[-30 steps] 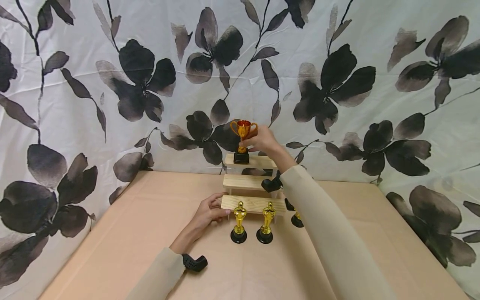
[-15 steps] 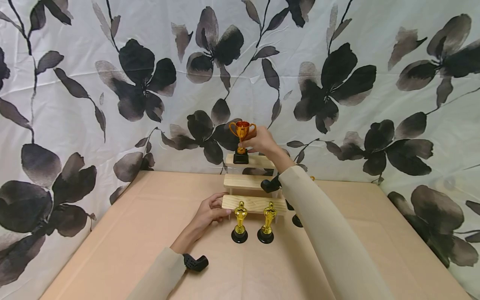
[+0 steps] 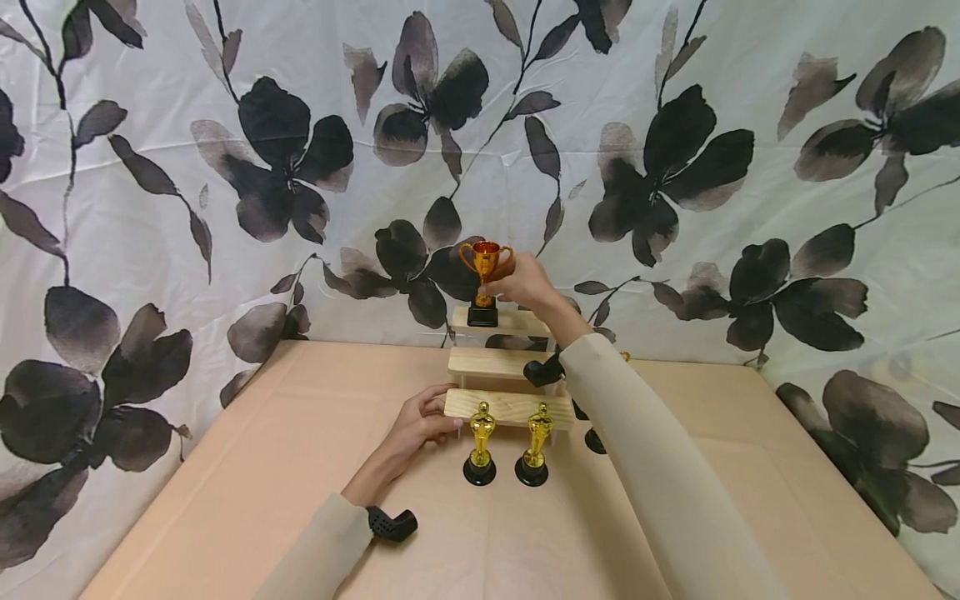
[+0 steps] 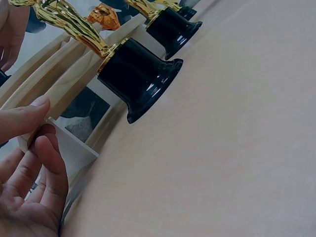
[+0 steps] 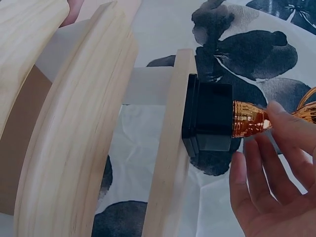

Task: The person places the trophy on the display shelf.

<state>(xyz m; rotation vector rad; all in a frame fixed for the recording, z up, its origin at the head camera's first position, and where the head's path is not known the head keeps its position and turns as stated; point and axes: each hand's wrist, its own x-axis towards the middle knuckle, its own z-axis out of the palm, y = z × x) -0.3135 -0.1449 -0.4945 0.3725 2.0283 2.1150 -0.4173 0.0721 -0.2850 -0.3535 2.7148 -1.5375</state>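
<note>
Upright on the left part of the stand's top board [image 3: 525, 323] is an orange-gold trophy cup [image 3: 486, 260] with a black base [image 5: 215, 116]. My right hand [image 3: 528, 282] pinches its stem between thumb and fingers, as the right wrist view shows up close. Lower down, my left hand [image 3: 414, 423] grips the left end of the bottom board [image 3: 510, 407] of the three-tier wooden stand; the thumb lies on top, with curled fingers [image 4: 52, 158] underneath. Two gold figure trophies, the left one [image 3: 480, 442] and the right one [image 3: 534, 442], stand in front of the stand.
Beside the stand on the right, another black trophy base [image 3: 595, 442] shows, mostly hidden by my right sleeve [image 3: 660, 467]. A white floral cloth [image 3: 525, 192] hangs right behind the stand. A tan tabletop [image 3: 300, 450] lies under everything.
The view has shifted very slightly. Both hands keep their holds, and the cup stays on the top board.
</note>
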